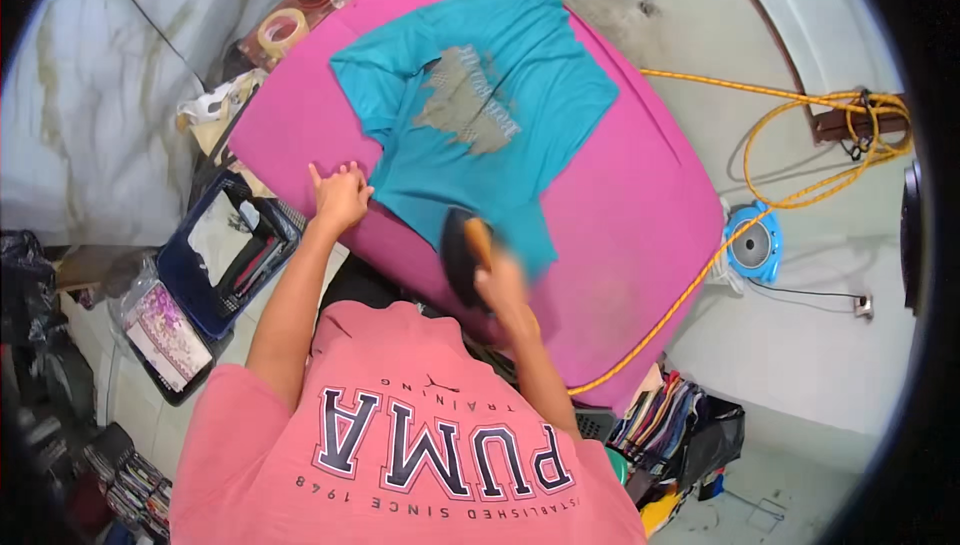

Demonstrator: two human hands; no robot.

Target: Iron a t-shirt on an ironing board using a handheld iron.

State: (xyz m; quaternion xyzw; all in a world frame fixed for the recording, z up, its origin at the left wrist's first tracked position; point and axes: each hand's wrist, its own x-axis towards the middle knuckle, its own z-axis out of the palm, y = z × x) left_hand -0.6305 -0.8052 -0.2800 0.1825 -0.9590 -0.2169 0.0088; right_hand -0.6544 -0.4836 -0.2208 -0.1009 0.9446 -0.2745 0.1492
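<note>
A teal T-shirt (pixel 577 95) with a grey printed patch (pixel 461 106) lies spread on a pink padded surface (pixel 622 237). My right hand (pixel 504 279) grips the tan handle of a black clothes iron (pixel 455 252) at the shirt's lower edge. The hand is blurred, and the iron looks tipped up; whether it touches the cloth I cannot tell. My left hand (pixel 343 192) rests on the pink cover beside the shirt's left edge, fingers apart and holding nothing.
A yellow cord (pixel 675 305) crosses the surface's right side and loops near the wall. Tape rolls (pixel 283 33) stand at the far left edge. An open dark-blue case (pixel 196 282) lies left of me. A small blue fan (pixel 752 243) and stacked folded clothes (pixel 660 417) are at right.
</note>
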